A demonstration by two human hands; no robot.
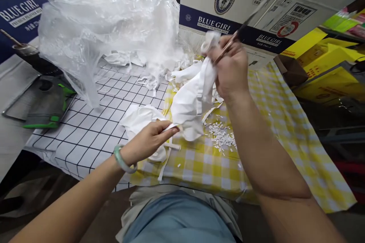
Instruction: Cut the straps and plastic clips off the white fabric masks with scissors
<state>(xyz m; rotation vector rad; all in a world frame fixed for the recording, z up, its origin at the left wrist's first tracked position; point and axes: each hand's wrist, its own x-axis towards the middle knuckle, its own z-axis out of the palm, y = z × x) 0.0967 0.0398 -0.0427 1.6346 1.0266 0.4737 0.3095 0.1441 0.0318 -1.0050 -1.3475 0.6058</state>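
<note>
White garment (186,106) is mid-frame, between your two hands, over the yellow-checked part of the counter (199,172). Long axis runs steep, lower left to upper right, roughly along the line from hand to hand. Your left hand (155,134): thumb and fingers pinched on its lower left edge, so the bulk lies up and right of that grip. Your right hand (234,70): fist closed round a slim tool (230,44) at the garment's upper end; fabric runs down and left from there. Motion blur here, so can't say what the tool is or whether those fingers also pinch fabric. Left is nearer the bottom end, right nearer the top. White bits (222,136) lie just right of the garment's lower end.
</note>
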